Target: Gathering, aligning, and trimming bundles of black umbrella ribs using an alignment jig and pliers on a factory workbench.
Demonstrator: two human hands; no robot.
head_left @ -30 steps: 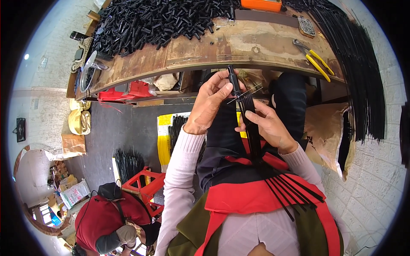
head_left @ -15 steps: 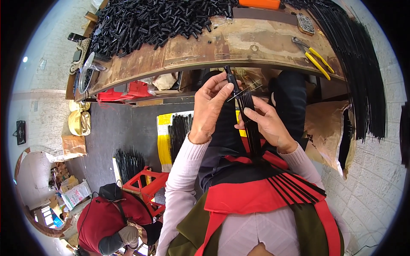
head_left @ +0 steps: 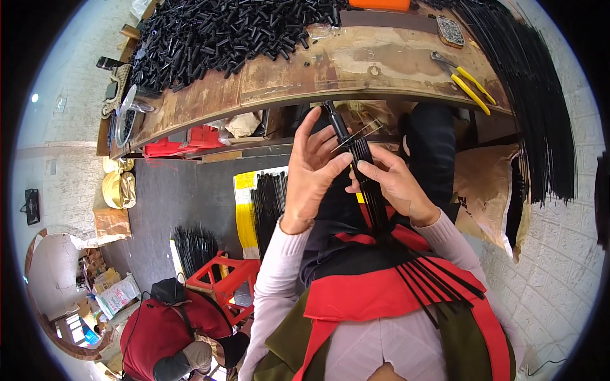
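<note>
In front of my lap is what looks like an umbrella frame [head_left: 363,155], a bundle of thin black ribs with a dark tube [head_left: 336,122] at its far end. Thin wire-like pieces [head_left: 367,132] stick out sideways where tube and ribs meet. My right hand [head_left: 389,176] grips the ribs, thumb on top and fingers beneath. My left hand [head_left: 311,170] is open, its index finger raised beside the tube and its thumb tip at the ribs. Several loose black rods [head_left: 432,279] lie across the red apron [head_left: 362,295].
On the wooden bench [head_left: 279,79] lie a heap of short black tubes [head_left: 216,38], yellow-handled pliers [head_left: 467,86] and a small tray [head_left: 450,32]. Long black rods [head_left: 537,101] hang off its right end. At lower left are a red stool [head_left: 225,279] and another person [head_left: 171,330].
My left hand has let go of the dark tube, and its fingers have spread. The frame's far end has tipped slightly left. My right hand keeps its grip.
</note>
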